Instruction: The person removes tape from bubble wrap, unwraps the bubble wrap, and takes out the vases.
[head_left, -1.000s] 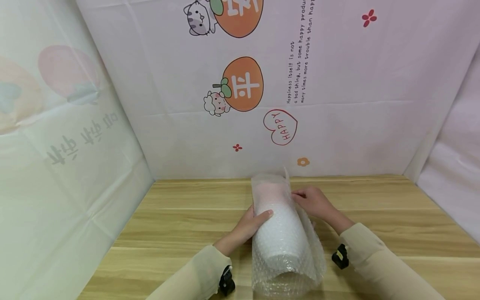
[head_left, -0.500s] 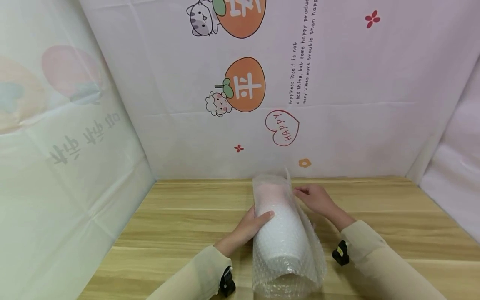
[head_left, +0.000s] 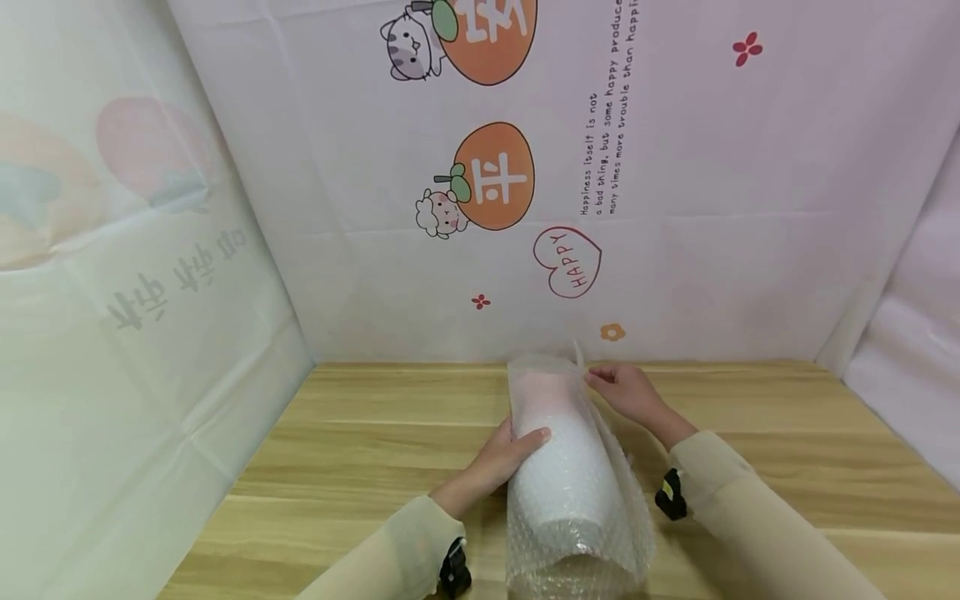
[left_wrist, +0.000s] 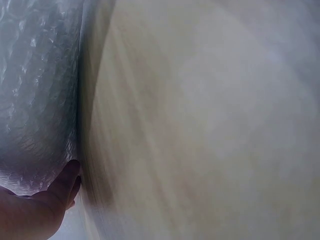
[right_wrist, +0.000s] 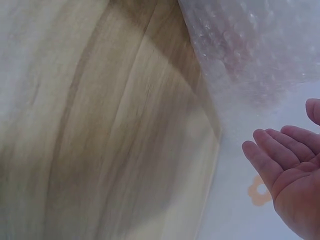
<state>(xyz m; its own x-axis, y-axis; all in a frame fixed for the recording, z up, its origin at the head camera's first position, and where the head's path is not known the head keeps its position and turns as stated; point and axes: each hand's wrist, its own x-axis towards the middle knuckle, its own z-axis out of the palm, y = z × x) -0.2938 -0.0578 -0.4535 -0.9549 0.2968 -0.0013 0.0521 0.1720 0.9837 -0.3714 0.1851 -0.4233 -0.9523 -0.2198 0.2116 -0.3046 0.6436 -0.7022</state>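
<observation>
A white, rounded, vase-like object (head_left: 566, 475) with a pinkish far end lies in clear bubble wrap (head_left: 637, 537) on the table. My left hand (head_left: 498, 458) grips its left side, thumb across the top and the other fingers largely hidden; in the left wrist view that hand (left_wrist: 42, 207) sits against the bubble wrap (left_wrist: 40, 90). Beside the wrap's far right edge is my right hand (head_left: 632, 393). The right wrist view shows this hand (right_wrist: 292, 175) with loosely bent fingers, thumb apart and nothing between them, just short of the bubble wrap (right_wrist: 255, 50).
The wood-grain table (head_left: 360, 467) ends at a white printed cloth (head_left: 675, 275) hanging behind it. More cloth (head_left: 217, 392) hangs along the left side, and another sheet (head_left: 915, 333) on the right. A thin strip of wrap (head_left: 578, 354) sticks up at the far end.
My right hand has shifted slightly toward the far end of the wrapped object. The left hand keeps its grip. The head view has tilted a little.
</observation>
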